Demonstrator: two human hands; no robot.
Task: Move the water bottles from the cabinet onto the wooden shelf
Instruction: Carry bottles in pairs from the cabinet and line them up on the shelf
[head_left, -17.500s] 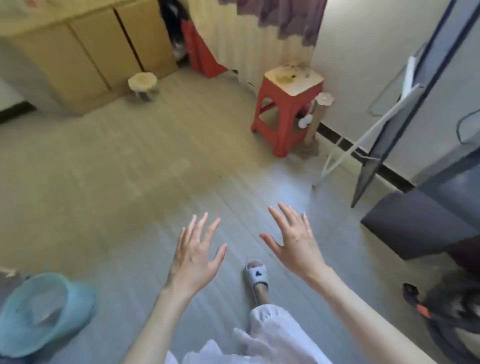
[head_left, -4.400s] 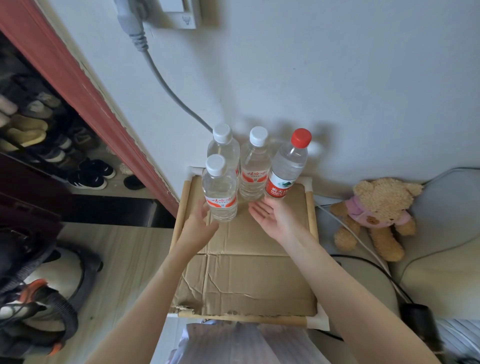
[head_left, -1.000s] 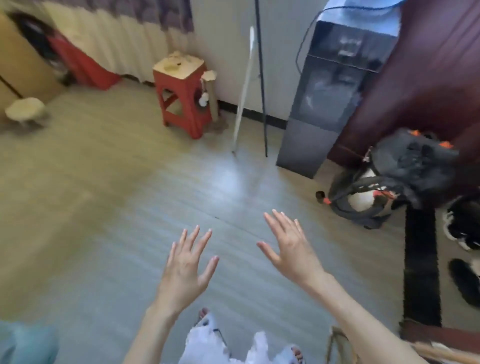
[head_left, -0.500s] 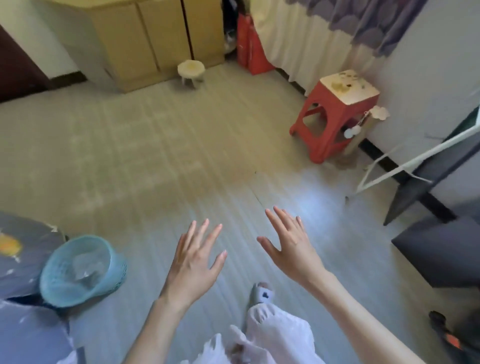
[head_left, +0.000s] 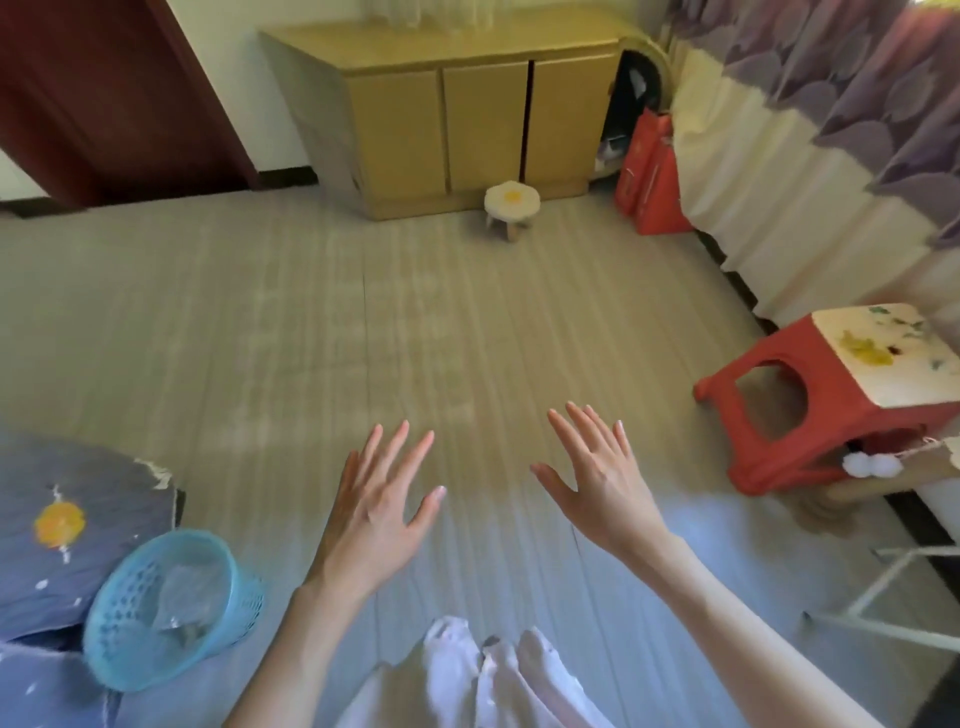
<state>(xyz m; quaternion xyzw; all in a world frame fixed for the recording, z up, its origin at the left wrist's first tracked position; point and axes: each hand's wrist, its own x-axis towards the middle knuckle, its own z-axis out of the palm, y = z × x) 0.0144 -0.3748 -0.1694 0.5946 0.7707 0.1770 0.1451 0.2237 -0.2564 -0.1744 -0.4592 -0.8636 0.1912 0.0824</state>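
— What are you facing right now?

— You are looking down across a pale plank floor (head_left: 363, 322) toward the wooden cabinet (head_left: 467, 109) standing against the far wall, its three doors closed. On its top, at the very upper edge of view, clear bottles (head_left: 426, 13) are just showing, too cropped to count. A small flower-topped stool (head_left: 511, 202) is sitting in front of the cabinet, a red bag (head_left: 652, 176) is leaning beside it, and a curtain (head_left: 831, 130) is running down the right side. A red plastic stool (head_left: 831, 405) is standing at the right, a blue basket (head_left: 166, 608) at the lower left beside dark blue bedding (head_left: 67, 519).

— And your hands?

— Your left hand (head_left: 379, 514) and right hand (head_left: 602, 488) are both hovering over the floor, fingers spread and straight, holding nothing.

— What is different from half a second ago?

— You are facing the cabinet squarely now; it was up in the left corner, and the red stool has slid to the right edge.
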